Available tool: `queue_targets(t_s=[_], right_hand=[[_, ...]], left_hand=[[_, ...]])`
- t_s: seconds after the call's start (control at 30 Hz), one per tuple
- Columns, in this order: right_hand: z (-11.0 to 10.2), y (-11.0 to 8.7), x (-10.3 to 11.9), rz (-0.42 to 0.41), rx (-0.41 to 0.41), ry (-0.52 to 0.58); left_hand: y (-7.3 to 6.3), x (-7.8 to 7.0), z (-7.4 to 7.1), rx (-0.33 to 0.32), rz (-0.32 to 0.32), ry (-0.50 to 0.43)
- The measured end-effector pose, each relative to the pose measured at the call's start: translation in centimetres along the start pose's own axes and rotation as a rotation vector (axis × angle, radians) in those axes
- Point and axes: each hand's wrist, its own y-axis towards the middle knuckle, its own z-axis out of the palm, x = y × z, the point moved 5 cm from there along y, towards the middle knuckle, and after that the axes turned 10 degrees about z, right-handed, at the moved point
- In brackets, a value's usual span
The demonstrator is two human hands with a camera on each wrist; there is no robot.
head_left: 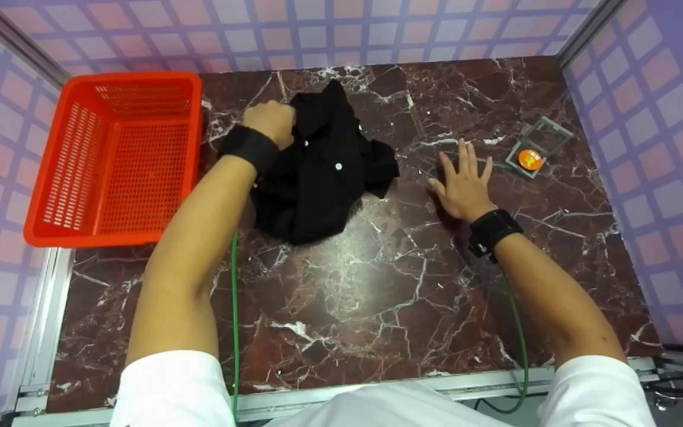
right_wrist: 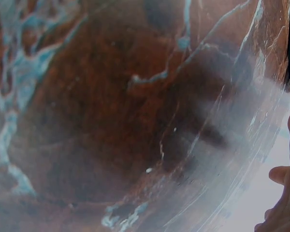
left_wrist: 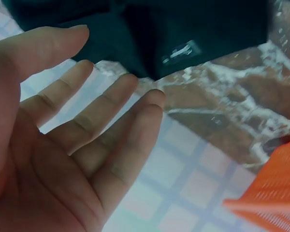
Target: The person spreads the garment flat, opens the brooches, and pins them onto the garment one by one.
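A crumpled black garment [head_left: 332, 172] with small white buttons lies on the marble-patterned table. At its upper left edge is my left hand [head_left: 270, 121], back of the hand up. From the left wrist view, the thumb and loosely bent fingers of that hand [left_wrist: 87, 130] stand apart with nothing between them, and the dark cloth [left_wrist: 198, 34] is just beyond the fingertips. My right hand [head_left: 466, 187] is spread palm down over the table, to the right of the garment. Only part of the right hand [right_wrist: 287, 193] shows at the edge of the right wrist view.
A red perforated plastic basket [head_left: 152, 178] stands at the left, with nothing in it. Near the right wall lies a small clear hinged case [head_left: 546, 139], lid raised, with an orange round piece [head_left: 530, 160]. Green cables [head_left: 235, 320] run from both wrist bands. Checked panels [head_left: 377, 35] enclose the table.
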Motion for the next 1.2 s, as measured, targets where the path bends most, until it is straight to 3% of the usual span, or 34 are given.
queue_targets(t_s=[0.27,0.57,0.8,0.9,1.03,1.2], right_hand=[[0.3,0.1,0.3,-0.003,-0.001,0.001],[0.7,0.3,0.3,-0.006,0.013,-0.022],[1.0,0.5,0.4,0.002,0.045,-0.045],[0.9,0.7,0.6,-0.005,0.043,-0.047],[0.5,1.3,1.3,-0.023,0.022,-0.045],[-0.7,2.3,2.8,-0.037,0.009,-0.076]], left_hand=[[-1.1,2.5,3.4,0.105,-0.128,-0.105],[-1.7,4.3,6.0,0.133,-0.241,-0.219],[-1.7,4.4,7.7,0.095,-0.307,-0.300],[-1.4,4.4,8.2,0.045,-0.339,-0.312],[-1.2,4.8,8.4,-0.033,-0.376,-0.308],[-1.0,4.8,7.8,-0.096,-0.372,-0.286]])
